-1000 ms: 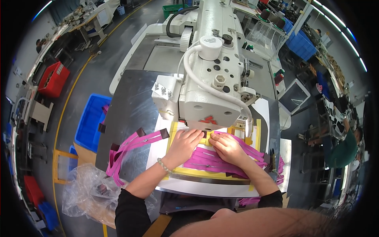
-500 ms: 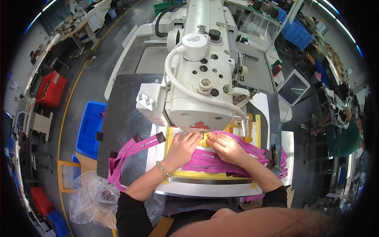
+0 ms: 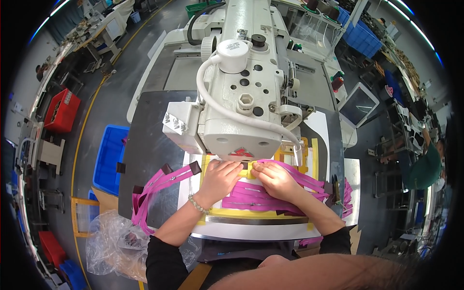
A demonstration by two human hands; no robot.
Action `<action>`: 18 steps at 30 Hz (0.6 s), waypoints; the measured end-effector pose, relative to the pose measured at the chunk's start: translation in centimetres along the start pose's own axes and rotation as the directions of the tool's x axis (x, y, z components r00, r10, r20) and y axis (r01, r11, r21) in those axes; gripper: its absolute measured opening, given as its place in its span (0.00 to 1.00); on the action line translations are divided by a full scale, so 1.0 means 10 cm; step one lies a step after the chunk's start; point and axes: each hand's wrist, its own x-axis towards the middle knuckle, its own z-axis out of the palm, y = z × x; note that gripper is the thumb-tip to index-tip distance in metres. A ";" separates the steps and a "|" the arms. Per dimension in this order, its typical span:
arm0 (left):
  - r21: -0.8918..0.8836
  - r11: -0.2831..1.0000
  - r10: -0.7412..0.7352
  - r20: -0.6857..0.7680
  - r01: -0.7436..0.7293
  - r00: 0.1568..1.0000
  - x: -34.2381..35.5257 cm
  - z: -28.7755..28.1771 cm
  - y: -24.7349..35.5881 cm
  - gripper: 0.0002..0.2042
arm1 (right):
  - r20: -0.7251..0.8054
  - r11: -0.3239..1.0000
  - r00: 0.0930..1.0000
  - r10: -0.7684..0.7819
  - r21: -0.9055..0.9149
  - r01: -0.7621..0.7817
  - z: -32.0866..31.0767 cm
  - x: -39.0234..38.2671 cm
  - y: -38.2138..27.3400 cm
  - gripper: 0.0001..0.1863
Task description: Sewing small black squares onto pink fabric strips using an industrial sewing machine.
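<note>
Over dark table (image 3: pixel 145 121), left hand (image 3: pixel 220 181), right hand (image 3: pixel 276 181) at magenta strips (image 3: pixel 249 197), finger grip unclear; grey floor (image 3: pixel 115 99), blue bin (image 3: pixel 107 171).

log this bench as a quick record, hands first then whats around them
left hand: fingertips at the left side of a small yellow piece, bracelet on wrist
right hand: fingertips at the yellow piece's right side
machine: white sewing machine head, just beyond the hands
near right hand: magenta zipper strips
left of hands: more magenta strips with dark ends
beside table, left: blue bin
</note>
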 end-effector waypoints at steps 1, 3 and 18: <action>0.000 1.000 0.004 -0.004 -0.004 1.000 0.00 0.00 -0.01 0.14 | -0.002 1.000 1.000 -0.001 0.000 0.001 0.01 0.00 0.01 0.19; 0.021 1.000 0.008 0.003 -0.008 1.000 0.01 -0.02 0.02 0.14 | -0.011 1.000 1.000 -0.002 -0.003 0.002 0.03 -0.01 0.01 0.19; 0.104 0.992 0.065 0.104 -0.076 0.993 0.06 0.01 0.02 0.15 | -0.146 0.921 0.952 0.270 -0.248 -0.299 0.33 0.22 -0.34 0.22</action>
